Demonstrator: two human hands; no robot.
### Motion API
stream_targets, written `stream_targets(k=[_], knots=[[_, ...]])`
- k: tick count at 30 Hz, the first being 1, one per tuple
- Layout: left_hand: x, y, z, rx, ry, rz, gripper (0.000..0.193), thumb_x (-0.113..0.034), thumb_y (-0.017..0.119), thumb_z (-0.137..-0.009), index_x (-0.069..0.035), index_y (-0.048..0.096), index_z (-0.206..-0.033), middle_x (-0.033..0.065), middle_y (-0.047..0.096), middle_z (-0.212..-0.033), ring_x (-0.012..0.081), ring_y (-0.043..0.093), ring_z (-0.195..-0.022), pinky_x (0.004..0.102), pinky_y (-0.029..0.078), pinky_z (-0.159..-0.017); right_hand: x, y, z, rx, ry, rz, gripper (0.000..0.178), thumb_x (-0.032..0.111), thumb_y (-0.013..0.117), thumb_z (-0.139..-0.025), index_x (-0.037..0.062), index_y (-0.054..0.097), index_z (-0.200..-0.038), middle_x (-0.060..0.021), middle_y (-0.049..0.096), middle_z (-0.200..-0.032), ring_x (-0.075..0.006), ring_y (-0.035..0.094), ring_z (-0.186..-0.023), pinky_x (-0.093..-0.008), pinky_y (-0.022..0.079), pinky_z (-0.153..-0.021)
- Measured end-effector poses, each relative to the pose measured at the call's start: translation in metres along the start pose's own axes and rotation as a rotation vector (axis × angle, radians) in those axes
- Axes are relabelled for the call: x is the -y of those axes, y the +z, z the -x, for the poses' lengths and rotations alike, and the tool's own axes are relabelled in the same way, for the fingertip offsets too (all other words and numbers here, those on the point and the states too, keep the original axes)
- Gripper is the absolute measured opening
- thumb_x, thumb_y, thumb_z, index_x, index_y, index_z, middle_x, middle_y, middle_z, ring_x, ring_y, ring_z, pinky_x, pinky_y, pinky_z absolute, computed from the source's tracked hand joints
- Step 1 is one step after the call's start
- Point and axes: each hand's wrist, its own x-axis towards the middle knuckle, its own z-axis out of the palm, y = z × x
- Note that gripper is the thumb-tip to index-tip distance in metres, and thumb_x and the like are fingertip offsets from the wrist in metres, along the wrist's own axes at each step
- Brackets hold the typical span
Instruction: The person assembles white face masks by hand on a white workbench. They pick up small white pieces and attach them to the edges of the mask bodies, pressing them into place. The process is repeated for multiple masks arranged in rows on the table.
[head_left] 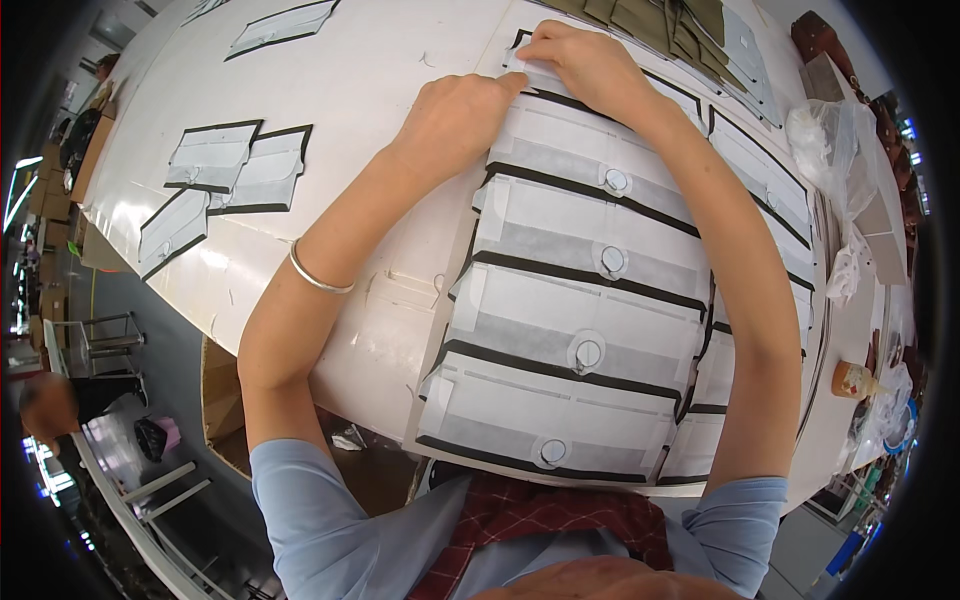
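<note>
Both my hands are at the far left corner of the farthest flat white panel [555, 86] in the near column. My left hand [460, 118] is closed, its fingers curled under and its thumb and index side pressed against the panel's left edge. My right hand [585, 65] reaches over from the right, fingertips pinched together at the panel's top left corner. What exactly lies under the fingertips is partly hidden. Below it several like panels [590, 215] overlap in a column, each with black edges, a grey translucent band and a small round disc [612, 260].
A second column of panels [765, 165] lies under and beyond my right arm. Loose panels [215, 155] lie at the left of the white table [375, 245]. Olive pieces [650, 22] are stacked at the far edge. Clear plastic bags [835, 150] and a jar [852, 380] stand right.
</note>
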Motion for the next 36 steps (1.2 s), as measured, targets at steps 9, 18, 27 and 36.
stream_targets(k=[9, 18, 27, 36], knots=[[0.004, -0.006, -0.001, -0.042, -0.009, 0.046, 0.029, -0.011, 0.053, -0.097, -0.003, 0.068, -0.121, 0.0195, 0.066, -0.071, 0.0324, 0.064, -0.062, 0.043, 0.051, -0.06, -0.001, -0.011, 0.001, 0.111, -0.007, 0.014, 0.051, -0.009, 0.051, -0.084, 0.0168, 0.068, -0.125, -0.0042, 0.065, -0.116, -0.0269, 0.065, -0.105, -0.0388, 0.054, -0.087], [0.026, -0.028, -0.002, 0.011, -0.592, 0.56, 0.037, -0.029, 0.046, -0.106, -0.004, 0.07, -0.118, -0.0021, 0.044, -0.062, 0.0086, 0.038, -0.057, 0.0275, 0.036, -0.055, 0.009, -0.032, 0.014, 0.255, -0.037, -0.069, 0.065, -0.016, 0.045, -0.083, 0.0216, 0.064, -0.133, -0.0044, 0.063, -0.125, -0.0282, 0.063, -0.106, -0.038, 0.053, -0.09], [0.028, -0.02, -0.008, 0.143, -0.695, 0.826, 0.033, -0.032, 0.053, -0.101, -0.005, 0.07, -0.106, -0.0038, 0.047, -0.065, 0.0073, 0.035, -0.059, 0.0252, 0.031, -0.056, 0.004, -0.036, 0.025, 0.225, -0.151, 0.026, 0.06, -0.011, 0.05, -0.087, 0.0243, 0.062, -0.134, -0.004, 0.061, -0.127, -0.028, 0.06, -0.115, -0.038, 0.051, -0.1], [0.041, 0.018, -0.049, 0.081, -0.673, 0.833, 0.03, -0.033, 0.061, -0.097, -0.004, 0.064, -0.093, -0.0017, 0.053, -0.067, 0.007, 0.042, -0.06, 0.0251, 0.034, -0.056, 0.001, -0.025, 0.019, 0.206, 0.023, -0.099, 0.058, -0.013, 0.047, -0.084, 0.0123, 0.06, -0.135, -0.0068, 0.06, -0.126, -0.0302, 0.061, -0.11, -0.0396, 0.052, -0.094]])
